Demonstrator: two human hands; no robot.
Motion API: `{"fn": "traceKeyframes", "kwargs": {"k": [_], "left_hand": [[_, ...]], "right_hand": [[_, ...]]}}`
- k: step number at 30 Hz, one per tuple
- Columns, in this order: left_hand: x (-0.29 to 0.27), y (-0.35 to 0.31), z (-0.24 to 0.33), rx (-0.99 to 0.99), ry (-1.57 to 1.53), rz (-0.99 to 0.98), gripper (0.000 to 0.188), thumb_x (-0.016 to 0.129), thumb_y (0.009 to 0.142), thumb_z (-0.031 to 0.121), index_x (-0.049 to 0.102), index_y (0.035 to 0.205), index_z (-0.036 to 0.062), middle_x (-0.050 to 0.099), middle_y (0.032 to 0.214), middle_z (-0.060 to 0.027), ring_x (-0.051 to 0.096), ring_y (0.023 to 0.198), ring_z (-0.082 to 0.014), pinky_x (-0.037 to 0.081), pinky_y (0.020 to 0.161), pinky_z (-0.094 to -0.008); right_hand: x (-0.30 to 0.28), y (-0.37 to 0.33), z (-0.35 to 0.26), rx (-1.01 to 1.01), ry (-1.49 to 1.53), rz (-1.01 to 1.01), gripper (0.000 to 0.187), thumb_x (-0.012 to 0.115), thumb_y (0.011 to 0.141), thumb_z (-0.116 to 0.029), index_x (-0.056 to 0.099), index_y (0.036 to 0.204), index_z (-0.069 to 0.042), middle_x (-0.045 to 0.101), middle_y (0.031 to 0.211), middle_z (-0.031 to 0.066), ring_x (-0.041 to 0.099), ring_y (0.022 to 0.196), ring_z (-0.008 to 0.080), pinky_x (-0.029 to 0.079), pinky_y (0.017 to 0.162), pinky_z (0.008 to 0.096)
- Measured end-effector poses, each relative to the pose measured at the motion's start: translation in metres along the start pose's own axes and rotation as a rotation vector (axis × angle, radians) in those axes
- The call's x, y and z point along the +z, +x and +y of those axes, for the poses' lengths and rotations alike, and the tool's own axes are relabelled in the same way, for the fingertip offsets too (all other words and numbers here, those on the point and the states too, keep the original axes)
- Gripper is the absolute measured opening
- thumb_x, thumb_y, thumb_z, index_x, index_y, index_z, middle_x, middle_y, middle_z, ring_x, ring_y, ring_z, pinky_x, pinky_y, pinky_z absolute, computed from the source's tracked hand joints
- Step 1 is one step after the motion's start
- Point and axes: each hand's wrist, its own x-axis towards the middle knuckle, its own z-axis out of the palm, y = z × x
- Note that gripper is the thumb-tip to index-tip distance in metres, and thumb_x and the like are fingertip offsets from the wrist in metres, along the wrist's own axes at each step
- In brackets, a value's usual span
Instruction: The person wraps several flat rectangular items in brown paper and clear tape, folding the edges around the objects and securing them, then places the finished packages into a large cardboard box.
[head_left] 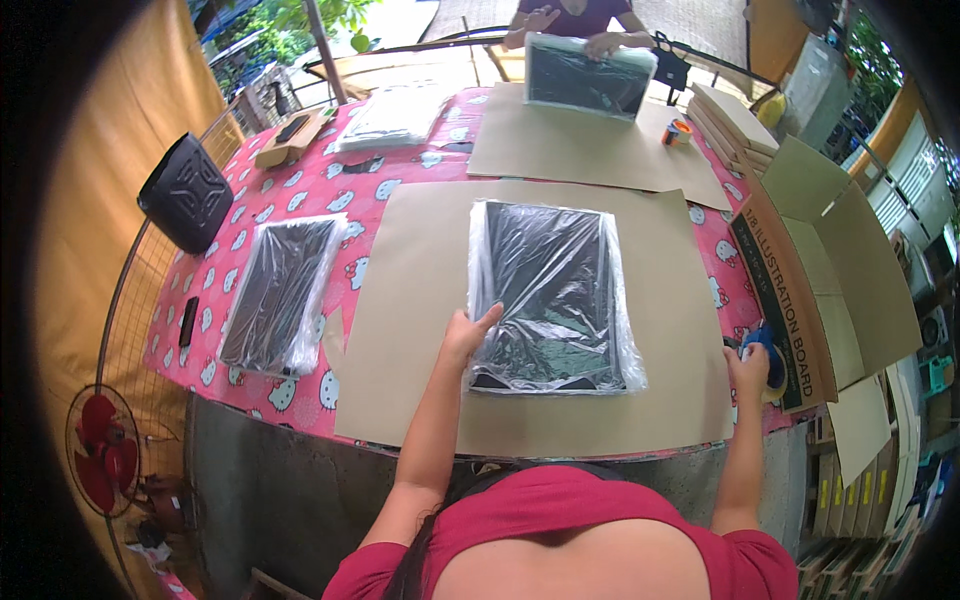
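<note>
A flat, dark rectangular panel in clear plastic wrap (548, 290) lies on a large brown cardboard sheet (400, 300) in front of me. My left hand (470, 332) grips its left edge, thumb on top and the other fingers mostly hidden. Off the sheet's right side, my right hand (748, 366) is closed around a blue tape dispenser (770, 362) beside the open carton (790, 300). To the left, a second dark item in plastic wrap (282, 295) rests on the pink patterned tablecloth (345, 245).
Across the table, a person (575, 22) holds another wrapped dark panel (590, 80) upright on a cardboard sheet (520, 145). Tape rolls (677, 133) and stacked cardboard (735, 125) are at far right. A black speaker-like box (186, 192) and red fan (102, 452) stand left.
</note>
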Motion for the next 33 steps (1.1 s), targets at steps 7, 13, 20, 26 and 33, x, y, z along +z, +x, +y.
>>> {"fn": "traceKeyframes", "kwargs": {"k": [7,13,20,26,33], "left_hand": [[-0.103,-0.013,-0.074,0.394,0.05,0.729,0.055,0.073,0.072,0.033,0.054,0.111,-0.001,0.052,0.116,-0.0215,0.048,0.11,-0.0372,0.038,0.094,-0.0439],[-0.192,-0.074,-0.189,-0.195,0.468,0.69,0.045,0.077,0.067,0.024,0.056,0.1,0.0028,0.062,0.095,-0.0163,0.058,0.094,-0.0307,0.045,0.082,-0.0408],[-0.197,-0.081,-0.195,-0.06,0.258,0.623,0.022,0.074,0.065,0.014,0.063,0.077,-0.0012,0.066,0.075,-0.0141,0.065,0.071,-0.0267,0.05,0.067,-0.0356],[-0.191,-0.09,-0.182,0.155,0.301,0.695,0.013,0.067,0.072,0.009,0.062,0.078,-0.0024,0.064,0.074,-0.0196,0.065,0.071,-0.0288,0.049,0.064,-0.0373],[-0.186,-0.114,-0.158,0.121,0.405,0.733,0.014,0.065,0.076,0.012,0.058,0.077,0.0,0.059,0.104,-0.0195,0.058,0.095,-0.0343,0.044,0.074,-0.0451]], "right_hand": [[0.066,0.017,0.042,-0.111,-0.067,-0.09,0.051,0.078,0.06,-0.038,0.061,0.086,0.003,0.064,0.084,0.0213,0.062,0.081,0.0358,0.048,0.071,0.0403],[0.037,0.023,0.026,-0.109,0.011,-0.075,0.028,0.076,0.06,-0.015,0.064,0.078,0.002,0.064,0.075,0.0199,0.062,0.076,0.038,0.047,0.068,0.0411],[0.001,0.007,-0.027,-0.265,0.131,0.067,0.025,0.065,0.069,0.001,0.052,0.091,0.004,0.058,0.081,0.0257,0.058,0.081,0.0416,0.044,0.07,0.0403],[-0.004,0.01,-0.024,-0.16,0.06,-0.032,0.025,0.057,0.073,0.003,0.043,0.093,0.0,0.058,0.083,0.0254,0.057,0.086,0.0446,0.043,0.073,0.0457],[-0.007,0.012,-0.029,-0.217,0.011,-0.036,0.017,0.057,0.078,-0.009,0.047,0.081,0.004,0.054,0.074,0.0224,0.055,0.074,0.0398,0.043,0.067,0.0411]]}}
